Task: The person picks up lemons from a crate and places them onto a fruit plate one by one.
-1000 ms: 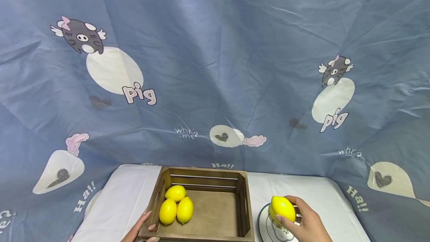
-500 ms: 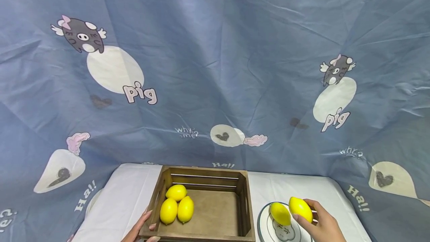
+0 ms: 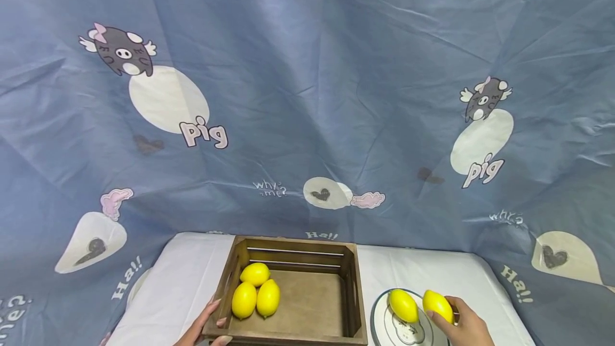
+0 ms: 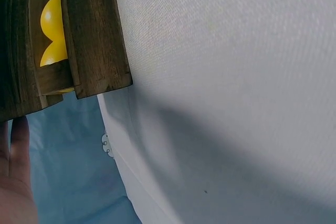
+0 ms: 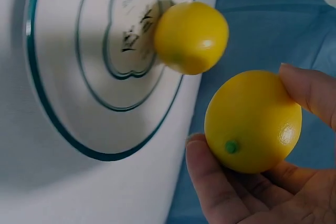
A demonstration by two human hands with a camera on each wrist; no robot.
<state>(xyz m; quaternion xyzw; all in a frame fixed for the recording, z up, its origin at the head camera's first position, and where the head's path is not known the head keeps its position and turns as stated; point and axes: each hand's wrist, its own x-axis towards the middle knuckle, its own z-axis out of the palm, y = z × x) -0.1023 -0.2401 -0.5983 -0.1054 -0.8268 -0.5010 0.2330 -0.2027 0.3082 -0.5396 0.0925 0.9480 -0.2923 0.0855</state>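
Note:
My right hand [image 3: 463, 324] pinches a lemon [image 5: 252, 121] between thumb and fingers, its green stem spot showing in the right wrist view. This lemon is at the right side of a white plate [image 3: 381, 324] with a dark green rim. A second lemon [image 3: 403, 306] rests on the plate, left of the held one. With my left hand [image 3: 199, 327] I hold the near left corner of a brown wooden crate [image 3: 357, 303], fingers on the side wall and thumb at the front. Three lemons [image 3: 254, 297] lie together in the crate's left part.
A white cloth [image 3: 192, 260] covers the table under crate and plate. Behind and around it hangs a blue curtain [image 3: 307, 95] with pig prints. The crate's slatted back wall [image 3: 295, 255] stands close to the table's far edge.
My right hand has carried its lemon rightward from over the plate's middle, uncovering the lemon on the plate. My left hand and the crate have stayed in place.

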